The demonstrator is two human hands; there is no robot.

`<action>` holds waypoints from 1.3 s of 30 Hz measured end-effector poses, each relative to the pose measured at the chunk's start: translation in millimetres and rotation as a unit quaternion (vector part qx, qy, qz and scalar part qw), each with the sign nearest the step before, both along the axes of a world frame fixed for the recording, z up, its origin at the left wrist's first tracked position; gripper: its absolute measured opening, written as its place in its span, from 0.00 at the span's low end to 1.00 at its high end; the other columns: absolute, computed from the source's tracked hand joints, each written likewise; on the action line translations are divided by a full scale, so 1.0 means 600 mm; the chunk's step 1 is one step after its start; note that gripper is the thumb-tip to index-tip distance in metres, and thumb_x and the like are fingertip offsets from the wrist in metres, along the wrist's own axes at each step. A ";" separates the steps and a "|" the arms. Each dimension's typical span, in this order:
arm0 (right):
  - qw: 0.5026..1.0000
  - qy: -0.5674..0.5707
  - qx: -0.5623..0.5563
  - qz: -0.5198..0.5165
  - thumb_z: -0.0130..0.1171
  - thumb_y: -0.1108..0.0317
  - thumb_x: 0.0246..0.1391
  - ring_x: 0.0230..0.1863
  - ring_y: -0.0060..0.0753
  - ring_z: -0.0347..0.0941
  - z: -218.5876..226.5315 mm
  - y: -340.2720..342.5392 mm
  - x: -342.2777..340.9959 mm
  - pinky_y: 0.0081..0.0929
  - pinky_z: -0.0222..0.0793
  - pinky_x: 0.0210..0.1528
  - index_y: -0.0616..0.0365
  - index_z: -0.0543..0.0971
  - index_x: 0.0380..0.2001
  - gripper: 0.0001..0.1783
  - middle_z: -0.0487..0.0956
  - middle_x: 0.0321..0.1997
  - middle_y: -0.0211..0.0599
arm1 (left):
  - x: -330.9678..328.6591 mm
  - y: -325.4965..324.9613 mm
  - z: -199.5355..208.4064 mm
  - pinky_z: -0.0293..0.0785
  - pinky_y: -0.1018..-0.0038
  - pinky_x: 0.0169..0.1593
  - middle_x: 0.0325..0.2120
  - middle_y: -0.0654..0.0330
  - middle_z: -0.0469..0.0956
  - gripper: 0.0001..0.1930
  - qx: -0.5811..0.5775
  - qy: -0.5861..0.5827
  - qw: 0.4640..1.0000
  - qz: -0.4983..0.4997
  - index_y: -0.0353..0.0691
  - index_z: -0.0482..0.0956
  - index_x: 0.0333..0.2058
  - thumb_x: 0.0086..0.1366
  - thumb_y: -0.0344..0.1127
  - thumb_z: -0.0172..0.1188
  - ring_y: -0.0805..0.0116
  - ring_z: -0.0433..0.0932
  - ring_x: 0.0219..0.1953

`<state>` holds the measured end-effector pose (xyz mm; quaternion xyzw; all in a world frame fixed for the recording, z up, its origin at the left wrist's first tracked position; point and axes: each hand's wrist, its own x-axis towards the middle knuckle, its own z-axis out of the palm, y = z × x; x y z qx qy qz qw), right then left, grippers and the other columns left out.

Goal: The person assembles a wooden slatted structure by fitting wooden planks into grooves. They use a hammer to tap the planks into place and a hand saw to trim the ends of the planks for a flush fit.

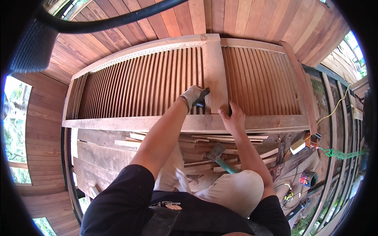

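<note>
Gloved left hand [193, 95] clamps a dark tool [201, 103] at the shutter's [157, 82] mid rail; bare right hand [232, 118] lies open beside it, so a slip could nick fingers.

Your gloved left hand [193, 96] covers most of the dark tool [201, 103]; you cannot tell its kind or its working end.

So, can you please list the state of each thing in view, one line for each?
Louvered wooden door: lying flat, slats in place.
Left hand: gloved, fingers closed on a small dark tool at the middle rail.
Right hand: bare, pressed flat on the frame.
Hammer: lying on loose wooden slats below.
</note>
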<state>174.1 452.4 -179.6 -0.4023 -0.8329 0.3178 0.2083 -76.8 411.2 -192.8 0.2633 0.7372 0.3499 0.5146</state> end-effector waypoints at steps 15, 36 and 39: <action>0.990 -0.070 -0.120 -0.020 0.64 0.38 0.57 0.65 0.61 0.71 0.036 0.029 0.001 0.47 0.69 0.65 0.68 0.69 0.65 0.47 0.74 0.63 0.64 | 0.158 -0.119 0.119 0.75 0.57 0.54 0.45 0.45 0.82 0.34 -0.038 0.343 0.927 -0.148 0.38 0.77 0.55 0.62 0.61 0.66 0.52 0.81 0.48; 0.875 0.167 -0.450 -0.069 0.63 0.53 0.65 0.54 0.31 0.76 0.033 0.099 0.061 0.28 0.69 0.55 0.65 0.77 0.55 0.26 0.82 0.52 0.40 | 0.146 -0.113 0.073 0.77 0.65 0.52 0.51 0.52 0.77 0.39 0.201 -0.032 0.977 0.058 0.34 0.70 0.59 0.64 0.63 0.64 0.62 0.78 0.52; 0.858 0.214 -0.456 -0.103 0.63 0.55 0.65 0.56 0.30 0.74 0.041 0.061 0.093 0.26 0.67 0.58 0.67 0.75 0.57 0.28 0.80 0.55 0.40 | 0.164 -0.014 0.139 0.78 0.68 0.44 0.43 0.59 0.82 0.34 0.119 -0.159 0.966 0.165 0.40 0.75 0.53 0.69 0.67 0.55 0.68 0.81 0.39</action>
